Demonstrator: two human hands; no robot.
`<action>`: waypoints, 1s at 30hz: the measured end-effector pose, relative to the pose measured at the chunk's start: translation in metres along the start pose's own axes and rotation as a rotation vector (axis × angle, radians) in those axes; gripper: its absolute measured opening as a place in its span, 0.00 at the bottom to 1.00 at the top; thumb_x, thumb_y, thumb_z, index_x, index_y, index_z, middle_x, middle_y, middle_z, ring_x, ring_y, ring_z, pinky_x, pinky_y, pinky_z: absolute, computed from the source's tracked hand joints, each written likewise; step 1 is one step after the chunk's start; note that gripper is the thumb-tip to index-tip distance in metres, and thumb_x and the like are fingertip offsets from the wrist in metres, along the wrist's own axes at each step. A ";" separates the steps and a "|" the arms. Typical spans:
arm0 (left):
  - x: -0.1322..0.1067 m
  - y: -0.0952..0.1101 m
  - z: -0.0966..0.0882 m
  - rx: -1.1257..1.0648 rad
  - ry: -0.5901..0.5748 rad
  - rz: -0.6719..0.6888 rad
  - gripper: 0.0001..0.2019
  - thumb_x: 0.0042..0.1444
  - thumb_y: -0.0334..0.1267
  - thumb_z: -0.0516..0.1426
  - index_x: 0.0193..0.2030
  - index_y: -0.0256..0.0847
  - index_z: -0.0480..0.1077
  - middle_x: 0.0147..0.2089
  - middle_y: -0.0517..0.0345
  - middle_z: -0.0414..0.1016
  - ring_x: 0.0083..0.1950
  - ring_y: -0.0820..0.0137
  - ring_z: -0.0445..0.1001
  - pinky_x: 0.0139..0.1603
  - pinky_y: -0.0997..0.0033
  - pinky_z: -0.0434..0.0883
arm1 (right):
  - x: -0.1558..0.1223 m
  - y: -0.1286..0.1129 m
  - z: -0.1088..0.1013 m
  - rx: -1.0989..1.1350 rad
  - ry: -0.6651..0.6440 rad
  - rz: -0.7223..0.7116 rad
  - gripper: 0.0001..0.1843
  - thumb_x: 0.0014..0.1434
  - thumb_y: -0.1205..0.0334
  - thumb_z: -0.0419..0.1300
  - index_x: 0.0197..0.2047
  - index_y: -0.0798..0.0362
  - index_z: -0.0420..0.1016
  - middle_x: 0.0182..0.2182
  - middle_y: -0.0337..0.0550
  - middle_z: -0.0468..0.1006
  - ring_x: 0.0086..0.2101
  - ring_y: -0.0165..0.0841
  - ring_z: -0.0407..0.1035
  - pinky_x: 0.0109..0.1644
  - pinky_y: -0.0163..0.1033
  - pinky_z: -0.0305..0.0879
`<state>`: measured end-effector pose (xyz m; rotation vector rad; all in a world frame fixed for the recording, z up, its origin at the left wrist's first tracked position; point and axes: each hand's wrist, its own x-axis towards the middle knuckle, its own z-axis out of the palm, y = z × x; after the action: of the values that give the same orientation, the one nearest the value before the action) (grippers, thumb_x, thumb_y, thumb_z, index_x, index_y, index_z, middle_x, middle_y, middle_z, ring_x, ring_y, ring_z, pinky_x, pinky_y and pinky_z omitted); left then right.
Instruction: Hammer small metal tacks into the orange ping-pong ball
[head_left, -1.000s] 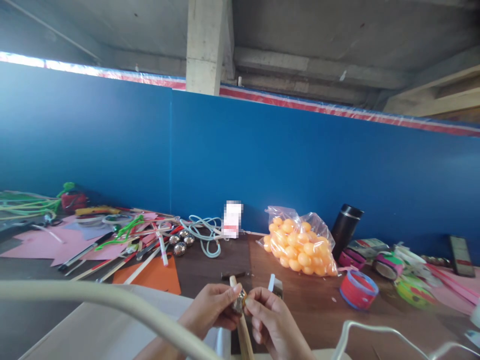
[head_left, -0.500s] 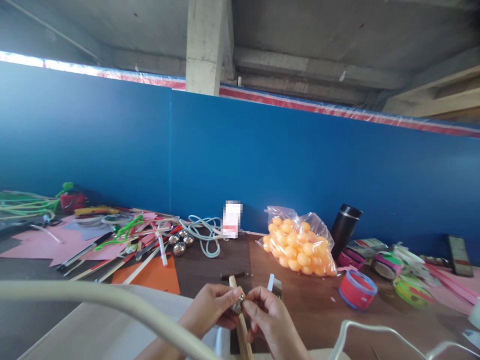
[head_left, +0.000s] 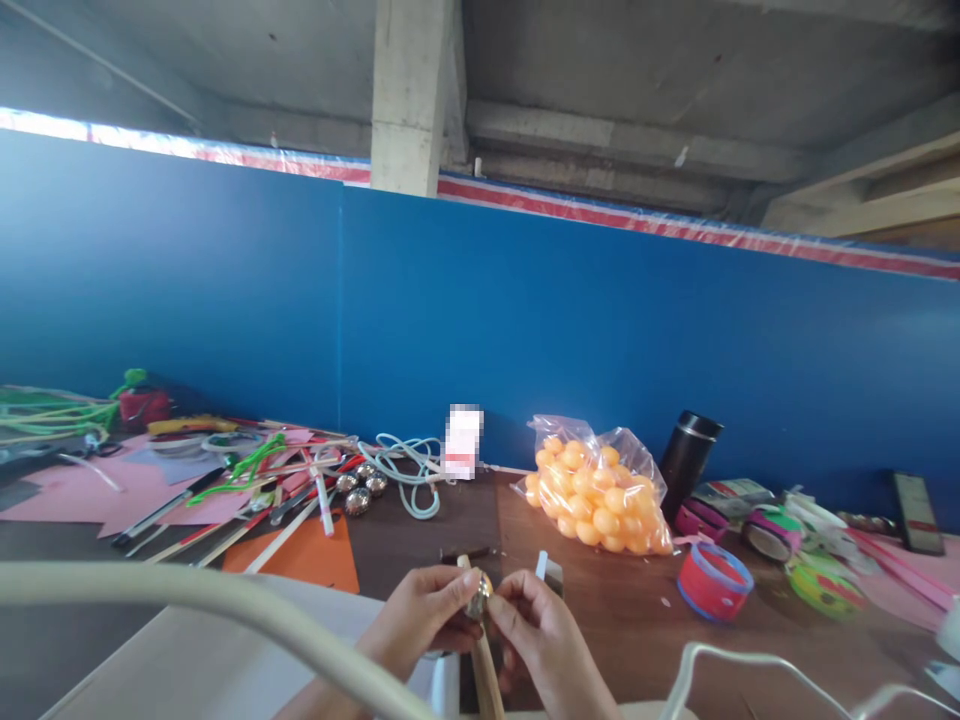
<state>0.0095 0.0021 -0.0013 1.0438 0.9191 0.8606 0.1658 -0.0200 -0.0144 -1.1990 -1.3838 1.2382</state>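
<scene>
A shiny silver jingle bell [head_left: 477,597] is pinched between the thumb and fingers of my left hand [head_left: 429,612], which is closed. Thumb and forefinger of my right hand [head_left: 541,632] close on the bell's right edge; whatever small part they grip there is hidden. Under the bell, a pale wooden stick [head_left: 487,677] runs from the bottom edge up between both hands. Its top end shows just above my left fingertips. Behind my right hand lies a small white-and-grey piece [head_left: 551,570].
Several more silver bells [head_left: 358,500] lie left of a coiled pale cord [head_left: 416,490]. Sticks and pens clutter the left over orange paper [head_left: 330,560]. A bag of orange balls [head_left: 600,500], a black bottle [head_left: 690,455] and a red-blue tape roll [head_left: 715,582] stand right. A pale curved tube [head_left: 225,602] crosses the foreground.
The bell has turned a little between my fingers and shows more of its shiny round side. Both hands stay almost in place.
</scene>
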 end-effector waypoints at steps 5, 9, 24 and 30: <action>0.006 0.002 -0.015 -0.236 0.102 0.089 0.17 0.46 0.46 0.60 0.39 0.35 0.74 0.32 0.52 0.77 0.32 0.74 0.74 0.32 0.80 0.72 | -0.015 -0.007 -0.004 -0.674 0.078 -0.008 0.10 0.49 0.53 0.59 0.27 0.51 0.68 0.20 0.37 0.73 0.23 0.32 0.68 0.25 0.33 0.59; 0.013 -0.001 -0.028 -0.359 0.131 0.128 0.17 0.46 0.41 0.61 0.42 0.35 0.74 0.37 0.50 0.77 0.36 0.71 0.76 0.37 0.77 0.74 | -0.020 -0.009 0.002 -0.956 -0.004 0.133 0.13 0.38 0.58 0.64 0.31 0.49 0.71 0.22 0.39 0.77 0.24 0.37 0.70 0.24 0.34 0.55; 0.022 -0.007 -0.042 -0.433 0.189 0.212 0.11 0.48 0.34 0.61 0.39 0.33 0.73 0.40 0.47 0.77 0.41 0.64 0.76 0.44 0.69 0.74 | -0.006 0.018 -0.003 -0.291 -0.003 0.090 0.16 0.47 0.65 0.49 0.41 0.55 0.64 0.22 0.35 0.71 0.13 0.25 0.63 0.15 0.29 0.54; 0.027 -0.006 -0.047 -0.492 0.260 0.239 0.06 0.48 0.33 0.61 0.33 0.33 0.74 0.34 0.50 0.77 0.37 0.66 0.77 0.43 0.71 0.75 | -0.008 0.016 -0.002 -0.404 0.215 -0.241 0.23 0.49 0.54 0.53 0.49 0.53 0.62 0.27 0.41 0.76 0.21 0.30 0.69 0.25 0.31 0.65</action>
<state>-0.0231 0.0402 -0.0235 0.6271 0.7472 1.3664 0.1703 -0.0274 -0.0301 -1.3433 -1.6045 0.6594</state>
